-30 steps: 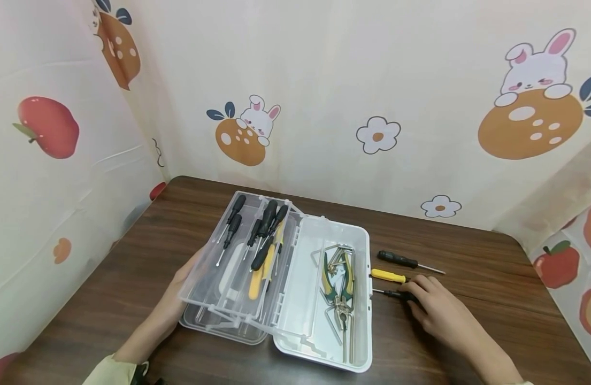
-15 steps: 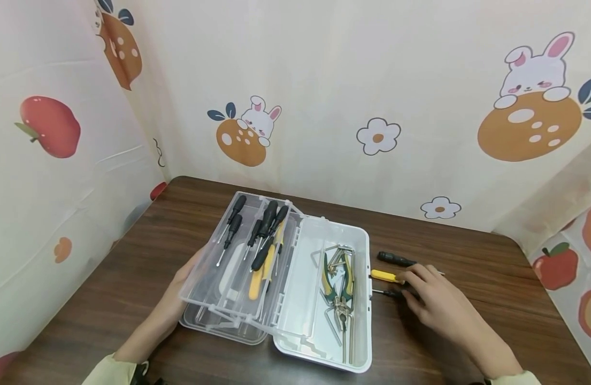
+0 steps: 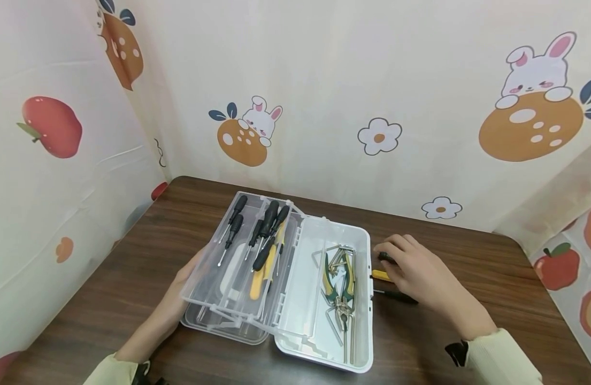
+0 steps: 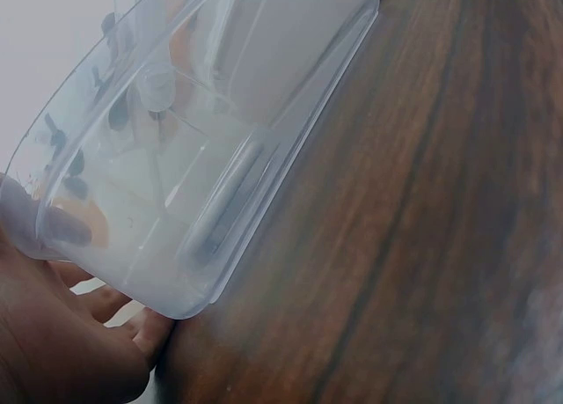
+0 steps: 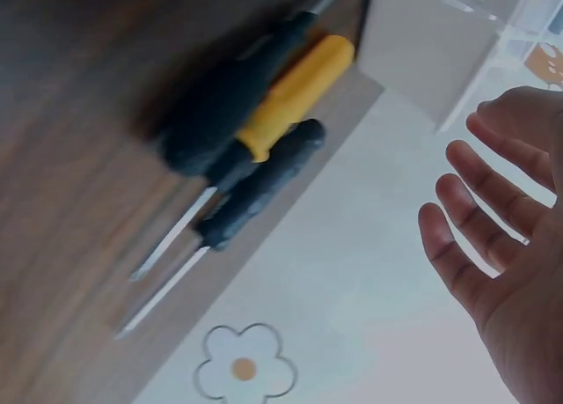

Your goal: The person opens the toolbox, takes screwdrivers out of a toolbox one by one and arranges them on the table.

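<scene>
A white toolbox (image 3: 302, 305) stands unfolded on the table, its clear compartment tray (image 3: 204, 278) swung out to the left. My left hand (image 3: 172, 299) grips the tray's left side, thumb at the rim and fingers beneath, as the left wrist view shows. Right of the box lie a yellow-handled screwdriver (image 5: 303, 87), a thick black-handled screwdriver (image 5: 220, 113) and a slimmer black screwdriver (image 5: 264, 184). Over these, my right hand (image 3: 422, 272) hovers with loosely bent, spread fingers and holds nothing. It partly hides them in the head view.
Green-and-yellow pliers (image 3: 342, 291) and several hex keys (image 3: 351, 337) lie in the box base. Several black screwdrivers (image 3: 235, 227) and a yellow-orange tool (image 3: 256, 283) lie in the tray. A printed curtain (image 3: 324, 133) hangs behind the brown table (image 3: 492, 278).
My right hand has come away from the nearest black screwdriver and moved up and left, above the farthest one. The left hand and toolbox stay in place.
</scene>
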Action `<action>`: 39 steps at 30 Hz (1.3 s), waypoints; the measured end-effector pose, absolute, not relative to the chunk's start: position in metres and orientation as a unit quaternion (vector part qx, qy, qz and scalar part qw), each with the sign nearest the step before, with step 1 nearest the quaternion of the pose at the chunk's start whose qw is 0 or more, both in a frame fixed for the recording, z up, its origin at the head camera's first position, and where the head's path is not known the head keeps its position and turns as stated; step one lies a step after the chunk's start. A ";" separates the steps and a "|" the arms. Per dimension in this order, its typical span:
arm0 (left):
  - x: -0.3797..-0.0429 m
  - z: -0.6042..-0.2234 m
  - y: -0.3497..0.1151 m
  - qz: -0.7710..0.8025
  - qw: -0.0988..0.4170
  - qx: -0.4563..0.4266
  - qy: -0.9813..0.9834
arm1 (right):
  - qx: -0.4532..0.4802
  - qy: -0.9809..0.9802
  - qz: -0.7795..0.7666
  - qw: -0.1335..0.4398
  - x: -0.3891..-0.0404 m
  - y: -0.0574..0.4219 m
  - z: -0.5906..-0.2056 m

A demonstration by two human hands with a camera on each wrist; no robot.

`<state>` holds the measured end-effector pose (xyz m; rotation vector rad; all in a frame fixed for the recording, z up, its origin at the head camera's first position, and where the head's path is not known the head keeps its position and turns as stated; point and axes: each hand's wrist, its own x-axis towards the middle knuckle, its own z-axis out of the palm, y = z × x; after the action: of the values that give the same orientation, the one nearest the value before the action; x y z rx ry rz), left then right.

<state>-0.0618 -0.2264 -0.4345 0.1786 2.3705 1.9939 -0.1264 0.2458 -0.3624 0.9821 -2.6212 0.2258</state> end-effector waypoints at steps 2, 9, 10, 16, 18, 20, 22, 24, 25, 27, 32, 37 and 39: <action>-0.063 -0.435 -0.226 0.643 0.020 0.058 0.764 | 0.349 -0.920 0.081 0.161 -0.131 0.240 -0.359; -0.063 -0.437 -0.227 0.635 0.030 0.044 0.771 | 0.354 -0.922 0.083 0.129 -0.145 0.210 -0.347; -0.063 -0.437 -0.227 0.634 0.029 0.044 0.771 | 0.356 -0.922 0.083 0.126 -0.147 0.205 -0.345; -0.065 -0.438 -0.227 0.639 0.027 0.042 0.767 | 0.377 -0.916 0.077 0.113 -0.157 0.172 -0.329; -0.065 -0.438 -0.227 0.640 0.026 0.042 0.767 | 0.387 -0.912 0.079 0.111 -0.161 0.162 -0.325; -0.064 -0.438 -0.228 0.639 0.026 0.039 0.768 | 0.399 -0.906 0.082 0.112 -0.166 0.153 -0.322; -0.063 -0.437 -0.228 0.638 0.027 0.036 0.769 | 0.412 -0.900 0.086 0.113 -0.170 0.143 -0.319; -0.062 -0.437 -0.229 0.639 0.028 0.033 0.768 | 0.426 -0.893 0.087 0.115 -0.174 0.133 -0.316; -0.062 -0.437 -0.229 0.640 0.029 0.032 0.767 | 0.434 -0.889 0.088 0.117 -0.176 0.128 -0.314; -0.061 -0.436 -0.228 0.641 0.029 0.031 0.766 | 0.445 -0.884 0.085 0.117 -0.179 0.118 -0.312; -0.061 -0.436 -0.228 0.641 0.027 0.027 0.766 | 0.463 -0.877 0.076 0.102 -0.186 0.092 -0.305; -0.063 -0.434 -0.227 0.642 0.037 0.026 0.765 | 0.483 -0.870 0.070 0.065 -0.193 0.069 -0.298; -0.064 -0.433 -0.226 0.644 0.038 0.026 0.764 | 0.492 -0.866 0.068 0.052 -0.194 0.062 -0.296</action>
<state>-0.0644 -0.2256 -0.4331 0.0804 2.3437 1.9755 -0.1943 0.0625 -0.2959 1.4964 -2.6344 0.2073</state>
